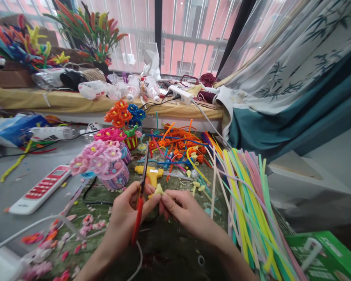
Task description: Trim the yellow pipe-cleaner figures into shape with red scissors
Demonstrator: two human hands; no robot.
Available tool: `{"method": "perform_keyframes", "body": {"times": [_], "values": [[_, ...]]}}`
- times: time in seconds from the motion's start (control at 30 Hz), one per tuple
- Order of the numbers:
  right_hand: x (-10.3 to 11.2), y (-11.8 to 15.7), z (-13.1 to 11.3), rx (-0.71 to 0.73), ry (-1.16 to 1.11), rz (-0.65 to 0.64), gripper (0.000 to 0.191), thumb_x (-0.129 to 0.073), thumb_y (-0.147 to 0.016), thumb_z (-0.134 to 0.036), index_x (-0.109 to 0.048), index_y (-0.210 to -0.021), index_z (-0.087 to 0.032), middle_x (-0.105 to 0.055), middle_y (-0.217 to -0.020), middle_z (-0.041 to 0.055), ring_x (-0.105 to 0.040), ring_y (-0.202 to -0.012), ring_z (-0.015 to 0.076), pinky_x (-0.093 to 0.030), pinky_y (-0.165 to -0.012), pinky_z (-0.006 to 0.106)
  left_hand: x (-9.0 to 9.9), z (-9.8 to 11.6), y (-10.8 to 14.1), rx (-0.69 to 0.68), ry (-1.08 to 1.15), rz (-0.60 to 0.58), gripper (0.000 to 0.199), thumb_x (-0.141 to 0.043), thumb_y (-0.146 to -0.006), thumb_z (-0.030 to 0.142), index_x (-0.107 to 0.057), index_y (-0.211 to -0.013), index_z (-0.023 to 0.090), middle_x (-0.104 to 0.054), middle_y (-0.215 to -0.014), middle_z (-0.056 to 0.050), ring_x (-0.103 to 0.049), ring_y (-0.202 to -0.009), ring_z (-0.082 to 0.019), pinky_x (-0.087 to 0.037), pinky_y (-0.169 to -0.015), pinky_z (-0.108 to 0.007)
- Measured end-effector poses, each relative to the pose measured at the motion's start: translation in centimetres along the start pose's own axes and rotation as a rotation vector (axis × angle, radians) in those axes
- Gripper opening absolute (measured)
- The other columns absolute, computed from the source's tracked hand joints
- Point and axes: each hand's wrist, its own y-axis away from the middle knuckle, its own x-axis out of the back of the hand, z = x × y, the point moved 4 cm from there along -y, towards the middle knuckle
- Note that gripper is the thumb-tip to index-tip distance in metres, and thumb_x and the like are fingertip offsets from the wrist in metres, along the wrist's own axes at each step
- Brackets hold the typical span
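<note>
A small pale yellow fuzzy piece [158, 189], which looks like shaped pipe cleaner, is pinched between the fingertips of both hands. My left hand [123, 212] is closed on it from the left and also carries a pair of scissors [138, 218], red handles down and blades up. Closed from the other side, my right hand [187, 208] has thumb and fingers on the same piece. Just beyond the fingertips lies a yellow glue gun [153, 175]. To the left stands a striped pot [115, 177] of pink and lilac pipe-cleaner flowers [98, 156].
Long pastel pipe cleaners [245, 195] are heaped on the right, by a green box [327, 253]. Orange offcuts [181, 142] cover the back of the mat. A red-and-white remote-like object [41, 191] lies left. Bottles [93, 89] and a power strip [179, 93] occupy the sill.
</note>
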Motion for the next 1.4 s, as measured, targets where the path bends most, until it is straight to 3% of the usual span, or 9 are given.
{"method": "perform_keyframes", "body": {"times": [0.2, 0.4, 0.57, 0.7, 0.83, 1.07, 1.2, 1.4], "values": [[-0.2, 0.2, 0.2, -0.019, 0.010, -0.021, 0.048, -0.039, -0.100, -0.052, -0.062, -0.073, -0.019, -0.055, -0.062, -0.0030, -0.049, -0.057, 0.0123, -0.034, -0.056, 0.024, 0.4, 0.6, -0.2, -0.064, -0.064, 0.054, 0.026, -0.080, -0.067, 0.039, -0.064, -0.072, 0.019, -0.064, -0.065, 0.004, -0.062, -0.060, -0.013, -0.053, -0.058, -0.021], [0.3, 0.0, 0.5, -0.023, 0.138, 0.129, 0.042, -0.045, -0.099, -0.046, -0.064, -0.073, -0.020, -0.059, -0.062, -0.0016, -0.055, -0.061, 0.0144, -0.037, -0.058, 0.025, 0.8, 0.5, -0.2, -0.074, -0.108, 0.087, 0.028, -0.081, -0.066, 0.039, -0.062, -0.070, 0.019, -0.064, -0.065, 0.004, -0.060, -0.058, -0.012, -0.052, -0.057, -0.020], [0.9, -0.5, 1.6, -0.070, -0.030, 0.166, 0.042, -0.044, -0.097, -0.047, -0.069, -0.077, -0.019, -0.059, -0.061, -0.0017, -0.046, -0.050, 0.0119, -0.033, -0.050, 0.024, 0.9, 0.2, -0.3, -0.068, -0.149, 0.080, 0.024, -0.076, -0.071, 0.039, -0.063, -0.071, 0.019, -0.064, -0.062, 0.004, -0.063, -0.058, -0.013, -0.052, -0.055, -0.020], [0.9, -0.6, 1.5, -0.078, -0.224, 0.118, 0.045, -0.047, -0.094, -0.053, -0.069, -0.079, -0.017, -0.058, -0.058, -0.0026, -0.040, -0.044, 0.0097, -0.027, -0.045, 0.023, 0.6, -0.3, -0.2, -0.037, -0.119, -0.035, 0.021, -0.075, -0.073, 0.037, -0.066, -0.082, 0.019, -0.074, -0.081, -0.002, -0.069, -0.072, -0.017, -0.056, -0.067, -0.025], [0.1, -0.4, 0.8, -0.083, -0.219, 0.061, 0.048, -0.046, -0.095, -0.053, -0.064, -0.068, -0.018, -0.052, -0.053, -0.0040, -0.039, -0.045, 0.0091, -0.027, -0.046, 0.023, 0.5, -0.5, 0.1, -0.032, -0.119, -0.021, 0.025, -0.078, -0.070, 0.034, -0.062, -0.081, 0.019, -0.075, -0.097, -0.006, -0.070, -0.078, -0.019, -0.057, -0.071, -0.027], [-1.1, -0.2, 0.9, -0.132, -0.215, -0.083, 0.051, -0.047, -0.093, -0.058, -0.067, -0.072, -0.016, -0.055, -0.059, -0.0022, -0.041, -0.050, 0.0097, -0.028, -0.049, 0.024, 0.6, 0.0, 0.2, -0.068, -0.203, 0.060, 0.026, -0.076, -0.069, 0.038, -0.063, -0.077, 0.017, -0.069, -0.069, -0.001, -0.061, -0.056, -0.014, -0.050, -0.052, -0.023], [-0.4, -0.3, 1.0, -0.097, -0.106, -0.031, 0.039, -0.058, -0.091, -0.048, -0.072, -0.078, -0.015, -0.053, -0.062, -0.0028, -0.043, -0.058, 0.0105, -0.029, -0.054, 0.024, 0.7, 0.1, 0.2, -0.059, -0.161, 0.055, 0.024, -0.078, -0.069, 0.037, -0.066, -0.078, 0.018, -0.072, -0.068, 0.000, -0.065, -0.059, -0.016, -0.053, -0.056, -0.024], [0.0, -0.4, 1.1, -0.016, -0.147, 0.047, 0.025, -0.066, -0.088, -0.038, -0.072, -0.080, -0.015, -0.056, -0.068, -0.0017, -0.046, -0.064, 0.0119, -0.032, -0.059, 0.025, 0.9, 1.3, 0.3, -0.107, -0.039, 0.076, 0.018, -0.078, -0.071, 0.033, -0.070, -0.079, 0.019, -0.072, -0.066, 0.002, -0.063, -0.055, -0.012, -0.052, -0.054, -0.019]]}}
